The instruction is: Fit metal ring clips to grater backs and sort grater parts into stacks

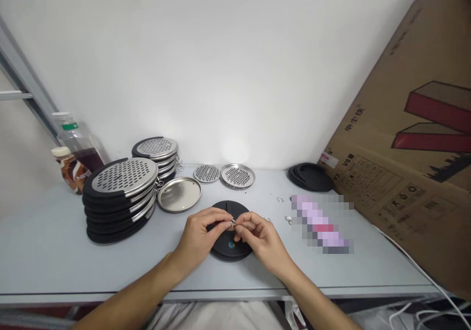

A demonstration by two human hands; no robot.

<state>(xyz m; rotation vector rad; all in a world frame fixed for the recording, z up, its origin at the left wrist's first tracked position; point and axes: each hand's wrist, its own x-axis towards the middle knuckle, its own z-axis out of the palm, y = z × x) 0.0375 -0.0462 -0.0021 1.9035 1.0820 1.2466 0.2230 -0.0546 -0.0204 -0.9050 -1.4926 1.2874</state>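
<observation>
Over a round black disc (224,254) on the table, both hands meet fingertip to fingertip. My left hand (200,232) pinches a small metal ring (233,223) between thumb and forefinger. My right hand (263,237) is closed on the same ring from the other side. Fingers hide most of the ring, so its exact shape is unclear. A small coloured round sticker (231,244) shows on the disc. Loose metal rings (280,200) lie to the right, and another ring (288,219) is closer to my right hand.
At left stand a tall stack of black-rimmed graters (125,178) and a second stack (156,147), with bottles (69,168) behind. A metal lid (180,195), grater plates (207,173), black discs (311,177) and a pixelated lilac item (316,222) lie around. A cardboard box (397,182) leans at right.
</observation>
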